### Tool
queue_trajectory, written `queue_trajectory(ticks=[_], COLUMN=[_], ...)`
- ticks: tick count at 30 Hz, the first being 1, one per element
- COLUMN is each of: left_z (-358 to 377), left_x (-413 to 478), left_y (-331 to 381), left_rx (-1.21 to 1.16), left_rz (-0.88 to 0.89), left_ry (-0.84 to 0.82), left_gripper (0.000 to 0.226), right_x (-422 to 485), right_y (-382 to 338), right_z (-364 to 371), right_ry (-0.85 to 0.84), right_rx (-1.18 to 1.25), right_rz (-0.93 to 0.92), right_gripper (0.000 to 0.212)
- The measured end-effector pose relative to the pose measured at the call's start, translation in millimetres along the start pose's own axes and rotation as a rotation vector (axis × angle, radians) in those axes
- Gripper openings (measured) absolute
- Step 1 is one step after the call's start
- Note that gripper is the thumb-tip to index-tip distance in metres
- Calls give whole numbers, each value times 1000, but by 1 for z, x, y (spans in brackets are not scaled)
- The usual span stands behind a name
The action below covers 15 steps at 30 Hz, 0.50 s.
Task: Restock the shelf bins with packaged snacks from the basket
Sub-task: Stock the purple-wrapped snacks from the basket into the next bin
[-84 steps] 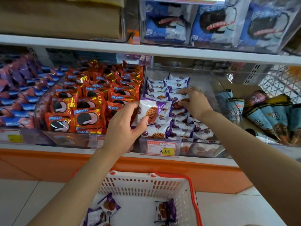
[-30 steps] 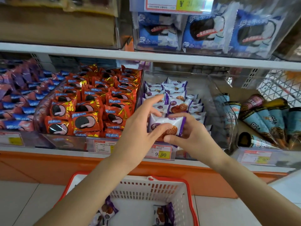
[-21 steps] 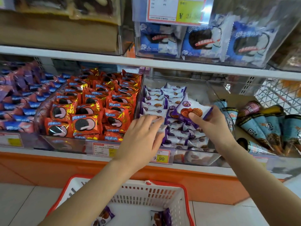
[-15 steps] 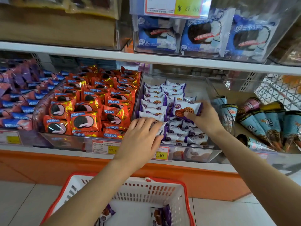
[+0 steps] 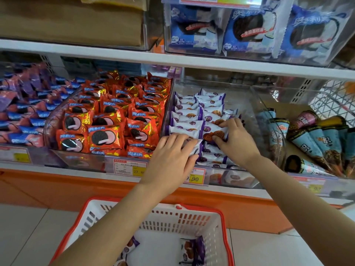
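Shelf [image 5: 172,61]: two hands [image 5: 171,160] [image 5: 238,143], one held packet [image 5: 212,133].

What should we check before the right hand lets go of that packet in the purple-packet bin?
1. Packet sits in clear bin among matching purple-white packets: ok.
2. Right hand pinches packet, not yet released: not ok.
3. Left hand flat on front packets, steadying them: ok.
4. Alignment under left hand: cannot tell, hidden.
5. Basket holds spare packets for next pick: ok.
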<state>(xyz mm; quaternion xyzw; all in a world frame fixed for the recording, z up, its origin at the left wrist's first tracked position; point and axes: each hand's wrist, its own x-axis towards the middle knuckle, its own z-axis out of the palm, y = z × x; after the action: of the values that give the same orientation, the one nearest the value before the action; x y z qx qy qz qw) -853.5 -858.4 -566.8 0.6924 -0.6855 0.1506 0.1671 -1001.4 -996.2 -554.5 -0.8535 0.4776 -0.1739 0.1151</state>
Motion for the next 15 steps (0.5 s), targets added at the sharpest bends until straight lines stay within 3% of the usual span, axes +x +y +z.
queue_trajectory(ticks=[3,6,9,15], left_z=[2,4,5,7], left_x=[0,0,-1,-2], left_y=[0,-1,-2,-2], left_rx=[-9,-21,-25,-18], left_rz=[-1,8,16,24], left_ry=[5,26,38,43], left_gripper=[43,42,42,43], right_x=[0,-4,-16,-40], right_y=[2,1,-3,4], right_z=[-1,-1,-4,0], right_ry=[89,210,187,59], right_rx=[-122,-108,29,135], right_rz=[-65,-255,-334,-276], right_gripper=[48,35,21,44])
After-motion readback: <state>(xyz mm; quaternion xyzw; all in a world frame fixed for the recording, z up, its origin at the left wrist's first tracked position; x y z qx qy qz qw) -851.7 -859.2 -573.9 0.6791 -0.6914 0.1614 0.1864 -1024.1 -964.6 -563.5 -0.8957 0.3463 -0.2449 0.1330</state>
